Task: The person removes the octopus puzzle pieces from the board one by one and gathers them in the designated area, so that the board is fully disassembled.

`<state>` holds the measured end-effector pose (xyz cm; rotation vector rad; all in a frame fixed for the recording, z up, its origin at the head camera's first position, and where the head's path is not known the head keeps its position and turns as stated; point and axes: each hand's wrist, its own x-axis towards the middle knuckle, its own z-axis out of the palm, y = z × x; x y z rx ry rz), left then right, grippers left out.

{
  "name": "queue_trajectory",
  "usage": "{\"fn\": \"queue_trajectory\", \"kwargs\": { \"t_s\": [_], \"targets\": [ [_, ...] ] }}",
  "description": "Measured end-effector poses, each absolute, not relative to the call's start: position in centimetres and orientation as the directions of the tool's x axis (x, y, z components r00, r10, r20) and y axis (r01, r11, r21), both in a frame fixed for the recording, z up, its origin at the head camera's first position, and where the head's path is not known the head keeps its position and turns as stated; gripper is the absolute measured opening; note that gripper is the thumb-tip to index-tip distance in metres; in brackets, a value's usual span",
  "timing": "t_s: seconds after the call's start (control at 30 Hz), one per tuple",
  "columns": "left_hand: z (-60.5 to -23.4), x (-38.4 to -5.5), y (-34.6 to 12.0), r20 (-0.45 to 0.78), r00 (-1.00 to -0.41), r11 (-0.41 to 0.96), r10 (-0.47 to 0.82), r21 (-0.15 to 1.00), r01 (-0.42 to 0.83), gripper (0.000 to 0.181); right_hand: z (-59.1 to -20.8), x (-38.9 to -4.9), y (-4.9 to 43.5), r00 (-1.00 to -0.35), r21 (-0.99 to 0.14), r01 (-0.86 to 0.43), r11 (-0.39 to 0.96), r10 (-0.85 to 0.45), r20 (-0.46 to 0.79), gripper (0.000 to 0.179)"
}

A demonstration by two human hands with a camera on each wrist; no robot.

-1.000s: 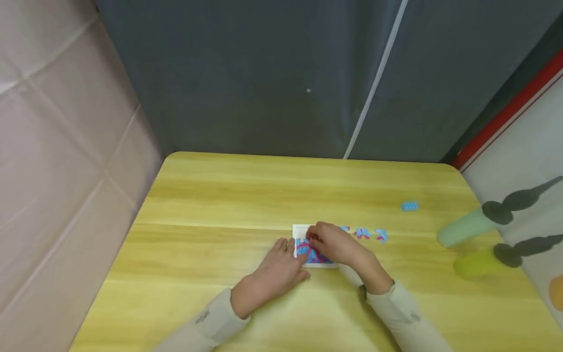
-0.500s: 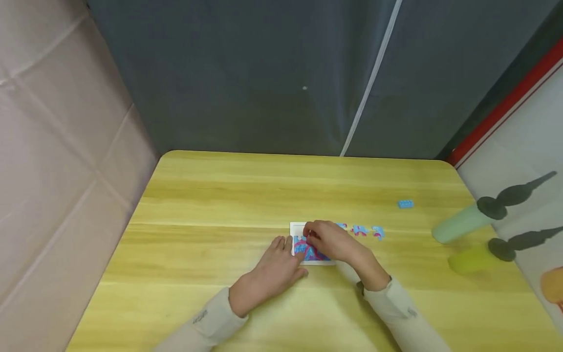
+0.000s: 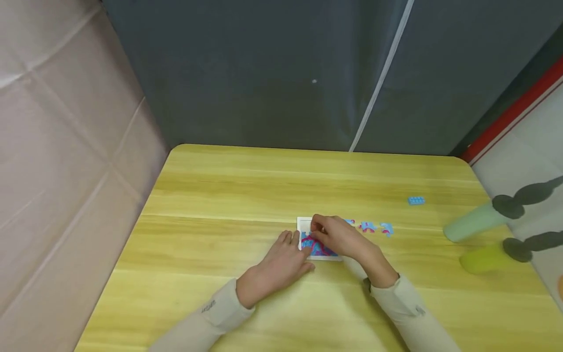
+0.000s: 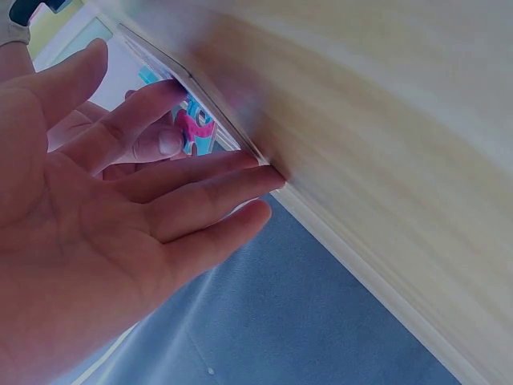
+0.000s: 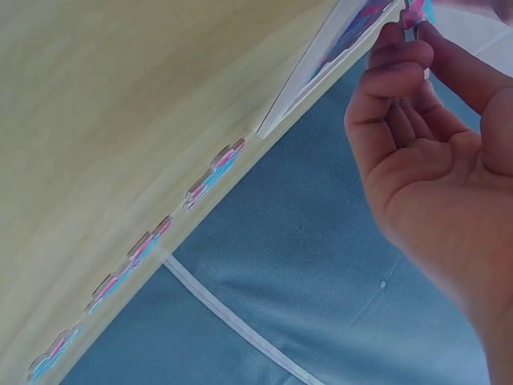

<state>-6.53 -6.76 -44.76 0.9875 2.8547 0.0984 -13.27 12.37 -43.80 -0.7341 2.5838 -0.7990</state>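
Observation:
A jigsaw puzzle tray (image 3: 304, 223) with a white border lies on the table, a blue, pink and purple picture filling its near part. My left hand (image 3: 281, 259) rests at its left edge with the fingers extended; the left wrist view shows those fingertips (image 4: 272, 178) at the tray's border. Over the tray's upper part, my right hand (image 3: 342, 238) pinches a pink and blue puzzle piece (image 5: 413, 14) between thumb and index finger. In the head view that hand hides the piece and the tray's upper right. Loose puzzle pieces (image 3: 367, 227) lie in a row to the right.
Farther back on the right of the wooden table (image 3: 220, 186) is a light blue toy brick (image 3: 416, 201). A pale green cylinder (image 3: 468, 224) and a yellow-green cylinder (image 3: 481, 258), both with dark tops, stand near the right edge. A dark curtain (image 3: 264, 73) hangs behind the table.
The head view has shifted slightly. Both hands keep nearly the same places at the tray, the right hand's fingertips still working at its upper part.

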Motion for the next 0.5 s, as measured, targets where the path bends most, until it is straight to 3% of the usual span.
{"fn": "queue_trajectory", "kwargs": {
  "t_s": [0.3, 0.5],
  "targets": [
    [-44.71, -6.69, -6.7, -0.117, -0.78, 0.788, 0.615, 0.113, 0.605, 0.047, -43.67, -13.39, 12.41, -0.804, -0.618, -0.39, 0.682, -0.58, -0.134, 0.005],
    [-44.57, -6.72, -6.68, -0.11, -0.778, 0.785, 0.619, 0.103, 0.61, 0.047, -43.44, -13.48, 12.47, -0.797, -0.623, -0.375, 0.687, -0.582, -0.161, 0.011]
  ]
}}
